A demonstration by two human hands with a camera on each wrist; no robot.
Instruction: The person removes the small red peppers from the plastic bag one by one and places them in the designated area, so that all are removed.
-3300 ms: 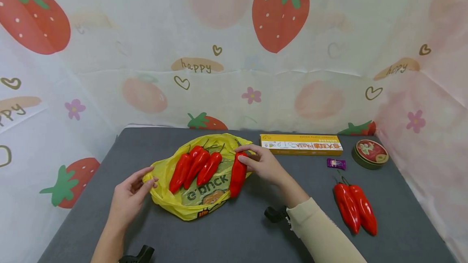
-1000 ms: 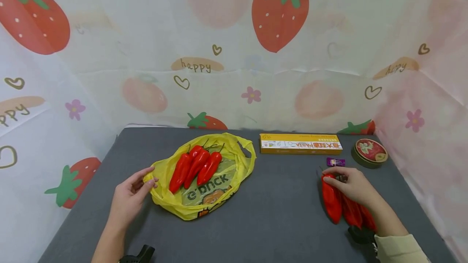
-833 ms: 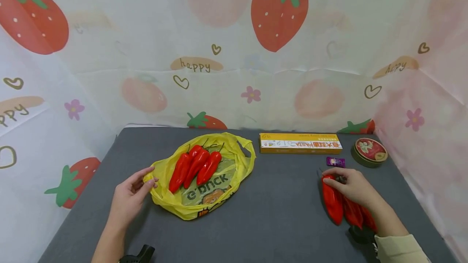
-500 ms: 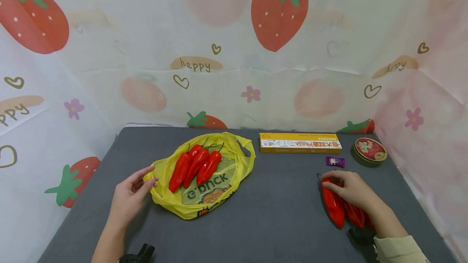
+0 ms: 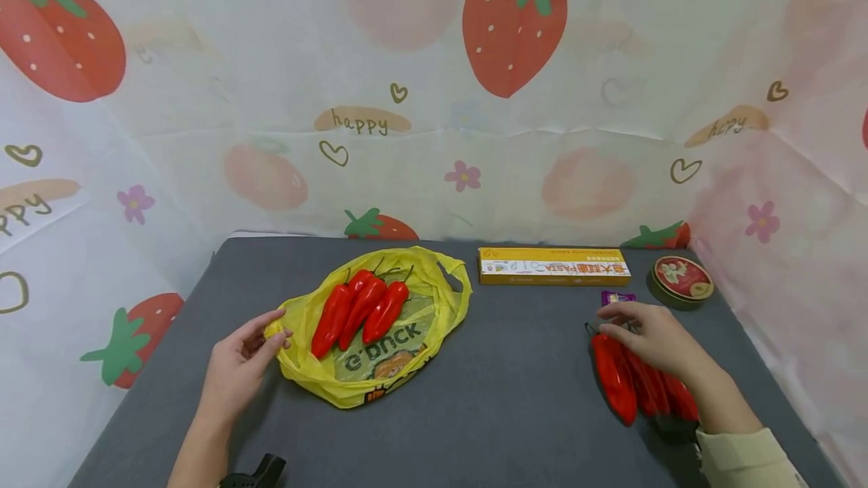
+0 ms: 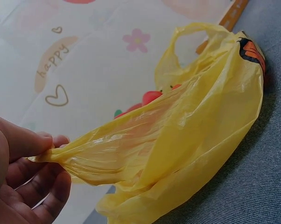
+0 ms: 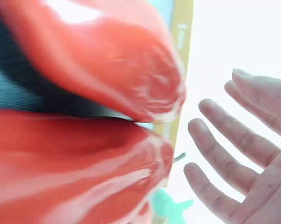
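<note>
A yellow plastic bag [image 5: 434, 300] lies spread on the table at centre left, with several red chili peppers [image 5: 386, 311] on it. My left hand [image 5: 237, 364] holds its left edge; the left wrist view shows thumb and fingers pinching the gathered plastic [image 6: 98, 158]. At the right, my right hand [image 5: 654, 333] hovers over a group of red chili peppers [image 5: 613, 379] lying side by side, partly hidden by the hand and wrist. In the right wrist view its fingers [image 7: 238, 137] are spread and hold nothing, apart from the peppers [image 7: 108, 60].
Along the back of the table lies a yellow pasta box [image 5: 554, 267]. A round tin with a red lid [image 5: 680, 282] stands to its right. Beyond my right hand is a small purple packet [image 5: 617, 297], partly covered. A strawberry-print cloth [image 5: 407, 187] hangs behind the table.
My right hand has carried a chili pepper from the bag to the right, laid it beside the two there, let go and lifted slightly. My left hand has stayed on the bag's edge.
</note>
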